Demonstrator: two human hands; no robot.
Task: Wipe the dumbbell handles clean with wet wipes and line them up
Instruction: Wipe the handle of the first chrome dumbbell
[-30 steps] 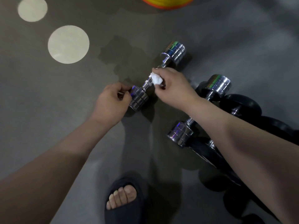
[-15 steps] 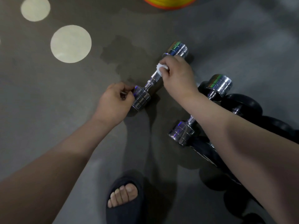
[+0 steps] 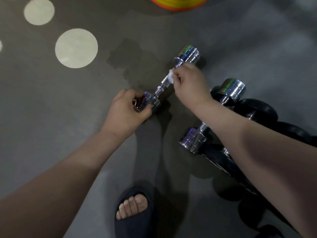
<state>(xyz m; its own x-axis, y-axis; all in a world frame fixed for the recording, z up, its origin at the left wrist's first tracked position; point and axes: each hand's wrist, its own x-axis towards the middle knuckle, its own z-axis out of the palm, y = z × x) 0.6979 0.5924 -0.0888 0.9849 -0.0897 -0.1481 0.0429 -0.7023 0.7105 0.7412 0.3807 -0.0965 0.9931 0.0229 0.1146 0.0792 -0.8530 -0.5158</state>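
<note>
The left hand [image 3: 125,110] is clasping the probably heavy, slick chrome dumbbell [image 3: 163,84] by its near head while the right hand [image 3: 190,83] is pinching a soft wipe [image 3: 170,76] on the handle [image 3: 158,89].

Dim, slightly soft view (edges bowed by the lens), with coloured glare on the chrome dumbbell [image 3: 187,53].

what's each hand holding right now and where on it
The left hand grips the chrome dumbbell by its near end weight; the right hand pinches a wet wipe against its handle.
</note>
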